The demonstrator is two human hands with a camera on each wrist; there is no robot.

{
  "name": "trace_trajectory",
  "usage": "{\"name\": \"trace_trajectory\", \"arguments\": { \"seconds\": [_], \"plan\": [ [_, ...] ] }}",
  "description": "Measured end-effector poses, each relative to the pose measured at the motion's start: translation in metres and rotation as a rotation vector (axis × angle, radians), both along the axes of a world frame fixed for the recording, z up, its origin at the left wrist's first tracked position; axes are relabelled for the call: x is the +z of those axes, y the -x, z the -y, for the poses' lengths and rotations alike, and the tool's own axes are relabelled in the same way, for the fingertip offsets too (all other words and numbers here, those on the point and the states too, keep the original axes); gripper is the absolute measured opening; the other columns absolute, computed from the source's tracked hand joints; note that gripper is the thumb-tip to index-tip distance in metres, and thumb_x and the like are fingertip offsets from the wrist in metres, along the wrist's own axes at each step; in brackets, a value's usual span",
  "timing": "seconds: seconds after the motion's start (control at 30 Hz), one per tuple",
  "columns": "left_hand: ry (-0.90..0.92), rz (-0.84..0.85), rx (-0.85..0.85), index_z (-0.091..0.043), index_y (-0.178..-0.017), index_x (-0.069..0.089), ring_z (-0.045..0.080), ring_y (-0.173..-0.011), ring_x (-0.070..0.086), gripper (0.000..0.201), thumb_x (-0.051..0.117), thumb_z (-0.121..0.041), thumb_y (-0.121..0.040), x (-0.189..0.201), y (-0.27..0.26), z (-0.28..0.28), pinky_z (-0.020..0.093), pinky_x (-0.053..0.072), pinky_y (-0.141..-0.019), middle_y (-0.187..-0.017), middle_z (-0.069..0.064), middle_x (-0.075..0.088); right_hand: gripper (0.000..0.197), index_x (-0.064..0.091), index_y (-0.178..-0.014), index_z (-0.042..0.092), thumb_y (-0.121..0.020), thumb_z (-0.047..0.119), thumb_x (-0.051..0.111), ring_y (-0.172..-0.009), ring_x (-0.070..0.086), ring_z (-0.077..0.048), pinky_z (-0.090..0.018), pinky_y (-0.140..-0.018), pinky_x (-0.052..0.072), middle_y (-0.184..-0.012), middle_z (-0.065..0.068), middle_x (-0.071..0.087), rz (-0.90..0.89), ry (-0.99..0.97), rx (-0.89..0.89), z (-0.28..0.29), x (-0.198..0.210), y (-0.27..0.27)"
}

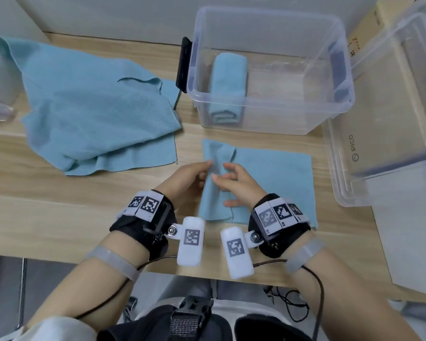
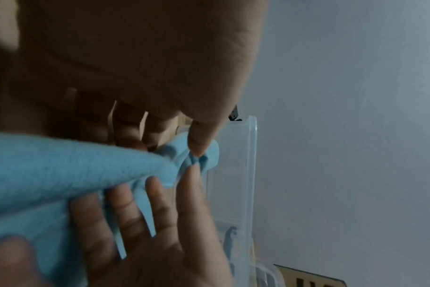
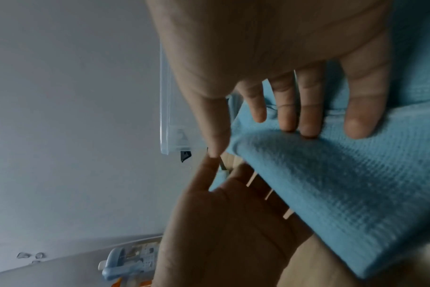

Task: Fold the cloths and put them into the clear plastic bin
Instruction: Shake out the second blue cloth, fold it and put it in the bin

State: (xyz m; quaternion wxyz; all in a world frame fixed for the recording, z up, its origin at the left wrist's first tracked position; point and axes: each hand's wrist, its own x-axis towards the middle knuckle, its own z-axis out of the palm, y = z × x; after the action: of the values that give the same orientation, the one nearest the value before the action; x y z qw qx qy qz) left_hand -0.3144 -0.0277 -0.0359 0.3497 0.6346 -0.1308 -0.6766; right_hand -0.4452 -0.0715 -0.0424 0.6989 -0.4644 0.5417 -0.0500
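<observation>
1. Presently, a blue cloth (image 1: 268, 183) is spread on the near middle of the table (image 1: 47, 217), and its left edge is being raised and turned over toward the right.
2. For a clean fold, the raised edge is best kept straight and laid parallel before being pressed flat.
3. That raised edge is held between the left hand (image 1: 190, 180) and the right hand (image 1: 236, 185), fingers loosely extended, thumbs nearly meeting.
4. Beyond, a folded cloth (image 1: 228, 87) lies in the clear plastic bin (image 1: 340, 70); a loose pile (image 1: 96, 107) waits at far left.
</observation>
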Motion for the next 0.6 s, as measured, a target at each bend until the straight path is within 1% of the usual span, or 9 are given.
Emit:
{"name": "trace_trajectory", "arguments": {
  "seconds": [0.07,0.1,0.17,0.27,0.33,0.37,0.47,0.53,0.6],
  "plan": [
    [0.023,-0.039,-0.039,-0.021,-0.093,0.060,0.013,-0.077,0.053,0.036,0.036,-0.049,-0.093,0.003,0.008,0.003,0.029,0.047,-0.071,-0.080,-0.001,0.053,0.046,0.039,-0.125,0.023,-0.085,0.028,0.061,-0.098,0.057,-0.010,-0.029,-0.067,0.049,-0.111,0.002,0.054,0.041,-0.030,-0.050,0.001,0.003,0.004],
    [0.050,-0.055,-0.050,-0.024,-0.106,0.059,0.013,-0.086,0.055,0.040,0.033,-0.051,-0.093,0.003,0.011,0.005,0.033,0.051,-0.077,-0.089,-0.001,0.054,0.035,0.044,-0.116,0.022,-0.086,0.025,0.061,-0.088,0.059,-0.007,-0.027,-0.065,0.049,-0.103,0.004,0.058,0.065,-0.018,-0.077,0.002,0.004,0.007],
    [0.095,-0.090,-0.056,-0.025,-0.116,0.055,0.012,-0.092,0.056,0.043,0.029,-0.052,-0.094,0.003,0.018,0.007,0.039,0.052,-0.082,-0.089,-0.002,0.053,0.021,0.049,-0.100,0.020,-0.085,0.012,0.061,-0.077,0.059,-0.008,-0.025,-0.066,0.049,-0.091,0.003,0.059,0.077,0.061,-0.123,0.007,0.005,0.015],
    [0.133,-0.075,-0.022,-0.021,-0.114,0.056,0.010,-0.081,0.056,0.040,0.031,-0.045,-0.096,0.002,0.026,0.011,0.038,0.051,-0.081,-0.078,-0.004,0.051,0.029,0.053,-0.107,0.009,-0.082,-0.005,0.055,-0.091,0.060,-0.023,-0.035,-0.082,0.050,-0.099,-0.008,0.060,-0.045,0.191,-0.134,0.016,-0.005,0.030],
    [0.148,0.002,0.032,-0.020,-0.107,0.057,0.010,-0.076,0.054,0.029,0.035,-0.037,-0.097,-0.001,0.029,0.013,0.032,0.050,-0.074,-0.077,-0.003,0.050,0.029,0.053,-0.106,0.011,-0.080,-0.002,0.056,-0.100,0.061,-0.027,-0.041,-0.094,0.048,-0.104,-0.009,0.062,-0.145,0.244,-0.124,0.020,-0.014,0.041],
    [0.142,0.036,0.060,-0.021,-0.101,0.057,0.009,-0.074,0.053,0.023,0.038,-0.033,-0.097,-0.004,0.030,0.013,0.029,0.049,-0.070,-0.077,-0.003,0.049,0.029,0.052,-0.105,0.015,-0.079,0.003,0.059,-0.102,0.061,-0.027,-0.042,-0.095,0.048,-0.106,-0.008,0.063,-0.194,0.261,-0.119,0.021,-0.019,0.046],
    [0.091,0.062,0.084,-0.021,-0.092,0.054,0.008,-0.071,0.051,0.011,0.044,-0.026,-0.096,-0.012,0.033,0.013,0.026,0.047,-0.066,-0.080,-0.003,0.051,0.040,0.046,-0.114,0.015,-0.079,0.016,0.066,-0.102,0.060,-0.024,-0.030,-0.087,0.046,-0.107,-0.004,0.061,-0.358,0.367,-0.057,0.022,-0.026,0.057],
    [0.058,0.051,0.056,-0.017,-0.100,0.053,0.008,-0.075,0.053,0.014,0.045,-0.027,-0.095,-0.015,0.036,0.013,0.027,0.047,-0.068,-0.089,-0.002,0.055,0.051,0.041,-0.118,0.012,-0.076,0.020,0.069,-0.103,0.055,-0.025,-0.025,-0.079,0.038,-0.109,-0.006,0.055,-0.441,0.493,-0.022,0.022,-0.027,0.060],
    [0.045,0.040,0.029,-0.015,-0.110,0.052,0.009,-0.080,0.055,0.021,0.044,-0.027,-0.095,-0.016,0.040,0.015,0.028,0.048,-0.070,-0.097,0.000,0.058,0.052,0.040,-0.114,0.010,-0.074,0.022,0.072,-0.102,0.051,-0.025,-0.025,-0.077,0.034,-0.110,-0.007,0.049,-0.483,0.591,-0.014,0.022,-0.027,0.061]
  ]
}}
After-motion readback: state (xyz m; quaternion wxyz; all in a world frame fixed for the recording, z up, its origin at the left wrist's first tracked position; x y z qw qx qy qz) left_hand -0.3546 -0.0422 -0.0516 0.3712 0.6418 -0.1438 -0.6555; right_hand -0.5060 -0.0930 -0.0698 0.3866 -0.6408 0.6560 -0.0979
